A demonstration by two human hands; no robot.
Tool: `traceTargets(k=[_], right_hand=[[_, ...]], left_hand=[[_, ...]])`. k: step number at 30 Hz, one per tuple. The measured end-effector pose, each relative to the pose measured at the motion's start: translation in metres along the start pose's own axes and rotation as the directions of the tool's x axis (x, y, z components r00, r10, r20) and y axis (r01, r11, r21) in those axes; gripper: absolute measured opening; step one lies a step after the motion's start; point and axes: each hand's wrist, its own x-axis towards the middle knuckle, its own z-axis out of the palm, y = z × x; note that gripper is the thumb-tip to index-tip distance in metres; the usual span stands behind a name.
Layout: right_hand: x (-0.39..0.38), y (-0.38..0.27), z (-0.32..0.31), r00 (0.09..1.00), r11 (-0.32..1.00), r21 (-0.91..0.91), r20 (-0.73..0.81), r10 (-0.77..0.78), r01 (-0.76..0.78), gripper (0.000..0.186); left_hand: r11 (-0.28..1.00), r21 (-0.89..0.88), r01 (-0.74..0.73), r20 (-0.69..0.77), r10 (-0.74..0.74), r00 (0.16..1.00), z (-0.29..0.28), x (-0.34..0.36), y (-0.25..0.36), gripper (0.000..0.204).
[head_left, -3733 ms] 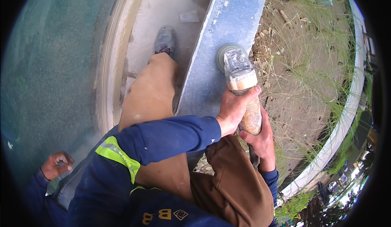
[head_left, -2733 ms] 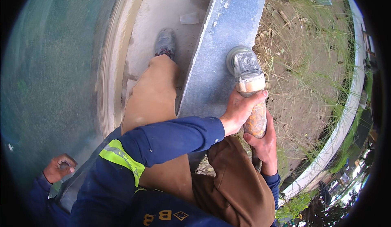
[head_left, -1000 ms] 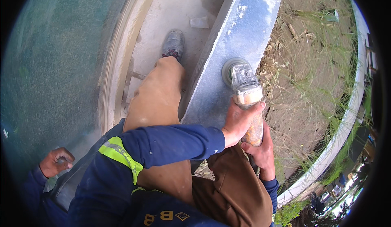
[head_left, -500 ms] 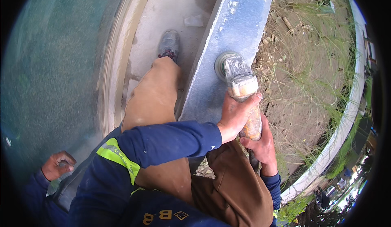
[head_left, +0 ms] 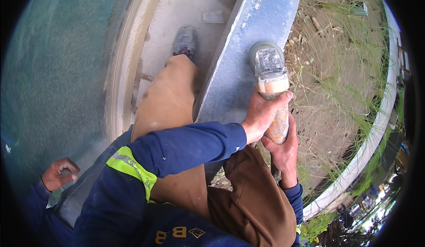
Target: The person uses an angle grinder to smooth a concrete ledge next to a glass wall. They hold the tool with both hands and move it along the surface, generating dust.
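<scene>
A dusty, orange-stained angle grinder [head_left: 271, 65] rests its disc on a long blue-grey stone slab [head_left: 248, 21] with chipped white patches. My left hand [head_left: 261, 114] is wrapped round the grinder's body just behind its head, thumb over the top. Lower down, my right hand [head_left: 283, 154] grips the rear of the tool from the right. My left leg in tan trousers [head_left: 164, 96] and a dusty shoe [head_left: 184, 41] are left of the slab.
A greenish glass pane [head_left: 57, 78] with a frame [head_left: 125, 70] fills the left; at its lower part another hand [head_left: 59, 175] shows, perhaps reflected. A dusty ledge [head_left: 186, 3] adjoins the slab. Right lie dirt with grass [head_left: 336, 83] and a curved white edging [head_left: 372, 145].
The grinder and both my hands have moved up and to the right along the slab since half a second ago, after small shifts back and forth earlier. Both hands keep their grip.
</scene>
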Motion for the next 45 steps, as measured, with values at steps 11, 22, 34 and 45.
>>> traceTargets(k=[11,22,34,45], right_hand=[[0.004,-0.006,0.006,0.997,0.972,0.221,0.048,0.066,-0.075,0.090],[-0.003,-0.004,0.005,0.981,0.906,0.378,0.100,0.165,-0.191,0.089],[-0.002,-0.003,0.002,0.980,0.911,0.365,0.122,0.160,-0.194,0.092],[0.001,-0.003,0.000,0.982,0.945,0.294,0.156,0.103,-0.146,0.091]], left_hand=[[0.996,0.074,0.040,-0.047,-0.037,0.998,0.005,0.003,0.010,0.036],[0.994,0.112,-0.009,-0.070,0.017,0.997,0.010,0.000,-0.001,0.042],[0.993,0.121,0.011,-0.056,-0.004,0.998,0.006,-0.001,-0.001,0.032],[0.988,0.156,0.011,-0.009,-0.010,1.000,-0.001,-0.001,0.001,0.052]])
